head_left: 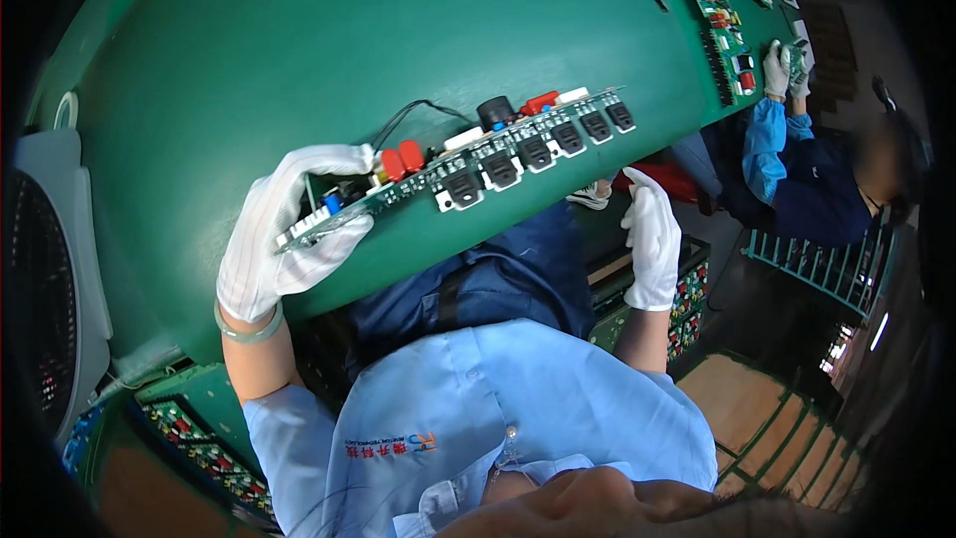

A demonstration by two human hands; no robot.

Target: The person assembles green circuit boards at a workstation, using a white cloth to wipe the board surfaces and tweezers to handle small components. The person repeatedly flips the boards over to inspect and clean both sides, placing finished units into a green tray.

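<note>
A long green circuit board [398,189] stands tilted on its edge over the green table. It carries a row of black blocky parts [536,152], red capacitors [402,159], a black cylindrical part [495,112] and a black wire loop [423,103]. My left hand [264,234], in a white striped glove, is closed around the board's left end, thumb on one side and fingers on the other. Off the table's near edge, to the right of the board, hangs my right hand [652,249] in a white glove. Its fingers are loosely extended and it holds nothing visible.
The green tabletop [299,40] spreads ahead. More circuit boards [722,40] lie at the far right, where a co-worker's gloved hands [782,70] handle a small board. A grey fan-like device [60,269] stands at left. Racked boards [204,448] sit low on the left.
</note>
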